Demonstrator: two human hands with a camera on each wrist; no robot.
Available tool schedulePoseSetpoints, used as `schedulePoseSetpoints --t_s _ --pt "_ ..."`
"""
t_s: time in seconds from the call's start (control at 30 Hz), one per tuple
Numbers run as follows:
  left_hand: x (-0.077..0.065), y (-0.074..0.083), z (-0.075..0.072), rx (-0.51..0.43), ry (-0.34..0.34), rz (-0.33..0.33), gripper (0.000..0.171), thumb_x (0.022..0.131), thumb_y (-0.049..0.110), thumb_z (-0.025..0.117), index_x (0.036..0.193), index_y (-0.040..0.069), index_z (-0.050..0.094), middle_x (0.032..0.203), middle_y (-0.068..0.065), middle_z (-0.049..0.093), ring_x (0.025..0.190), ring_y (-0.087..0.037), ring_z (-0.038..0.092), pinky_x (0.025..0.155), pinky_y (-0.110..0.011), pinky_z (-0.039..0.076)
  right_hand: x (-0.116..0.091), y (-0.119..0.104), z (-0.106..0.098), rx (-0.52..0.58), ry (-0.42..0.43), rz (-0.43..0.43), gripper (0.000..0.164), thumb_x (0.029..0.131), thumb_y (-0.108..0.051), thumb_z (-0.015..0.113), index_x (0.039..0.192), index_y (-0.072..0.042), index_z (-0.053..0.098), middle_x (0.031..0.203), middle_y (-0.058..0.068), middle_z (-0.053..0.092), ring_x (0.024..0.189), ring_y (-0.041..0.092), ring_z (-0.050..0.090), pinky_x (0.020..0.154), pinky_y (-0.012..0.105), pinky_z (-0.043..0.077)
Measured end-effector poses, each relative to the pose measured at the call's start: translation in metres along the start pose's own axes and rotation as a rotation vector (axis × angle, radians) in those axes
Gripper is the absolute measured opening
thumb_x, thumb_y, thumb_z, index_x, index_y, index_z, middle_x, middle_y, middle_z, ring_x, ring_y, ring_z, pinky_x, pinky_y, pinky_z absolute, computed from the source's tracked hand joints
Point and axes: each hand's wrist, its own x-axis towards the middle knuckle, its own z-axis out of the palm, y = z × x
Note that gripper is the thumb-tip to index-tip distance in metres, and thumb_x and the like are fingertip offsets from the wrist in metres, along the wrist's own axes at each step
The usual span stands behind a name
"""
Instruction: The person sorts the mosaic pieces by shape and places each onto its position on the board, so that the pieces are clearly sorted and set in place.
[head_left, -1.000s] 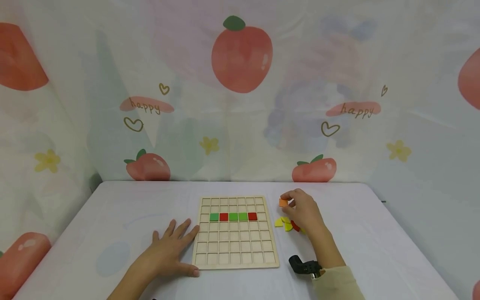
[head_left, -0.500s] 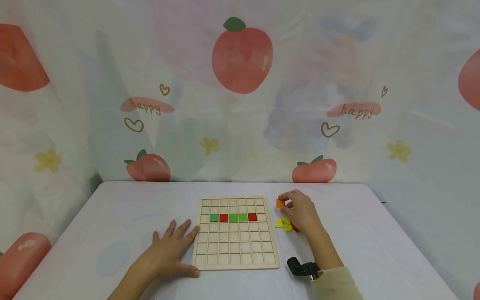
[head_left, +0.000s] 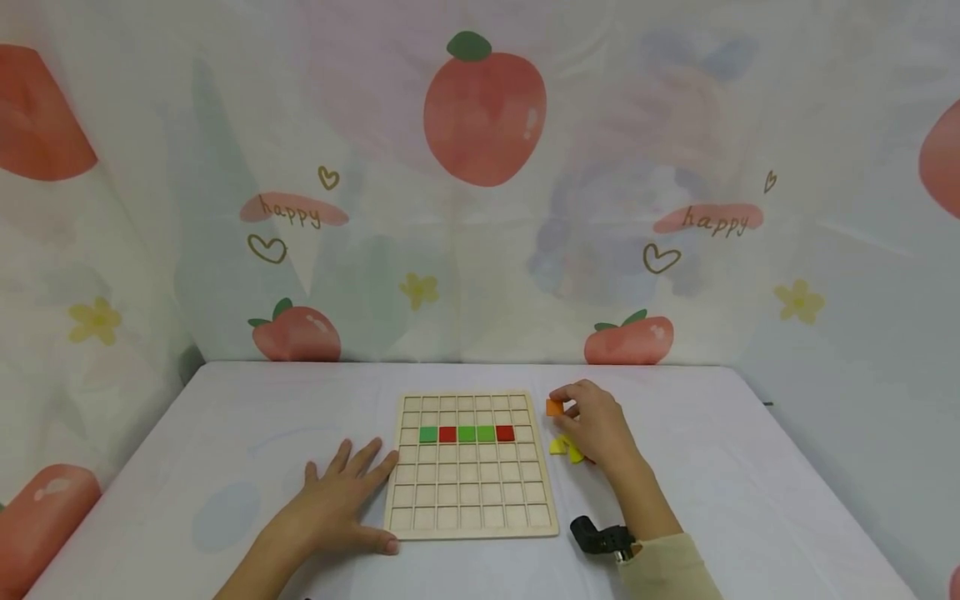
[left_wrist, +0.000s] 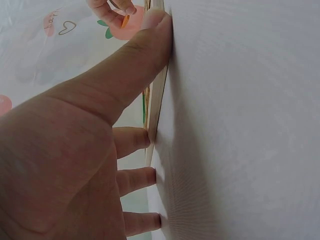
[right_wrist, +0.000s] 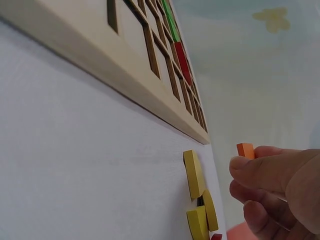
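A wooden grid board [head_left: 468,522] lies flat in the middle of the table, with a row of green squares [head_left: 467,434] and red squares [head_left: 447,434] set in its cells. My left hand [head_left: 330,504] is spread beside the board, thumb and fingertips against its left edge; the left wrist view has the thumb [left_wrist: 135,65] on the board's side. Off the board's upper right, my right hand [head_left: 600,421] pinches an orange square tile [head_left: 554,407] between thumb and fingers. The right wrist view puts that orange tile [right_wrist: 245,150] above the table surface.
Several yellow pieces [head_left: 558,447] lie right of the board, below my right hand, with a bit of a red piece [right_wrist: 216,236] among them. A black wrist device [head_left: 600,536] sits on my right forearm. A printed cloth backdrop [head_left: 480,250] rises behind the table.
My right hand has moved slightly left toward the board with the orange tile, now covering more of the loose pieces. The left hand and the board have stayed put.
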Motion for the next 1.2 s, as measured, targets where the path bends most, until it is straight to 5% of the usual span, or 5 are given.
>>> schedulePoseSetpoints --t_s 1.2 --pt "-0.002 0.001 0.000 0.002 0.008 0.013 0.117 0.059 0.081 0.073 0.155 0.026 0.036 0.165 -0.009 0.025 0.148 -0.051 0.015 0.099 -0.086 0.014 -0.003 -0.016 0.008 -0.005 -0.052 -0.050 0.028 0.084 -0.007 0.079 0.112 -0.012 0.074 0.107 0.001 0.066 0.086 0.015 0.064 0.074 0.032 0.054"
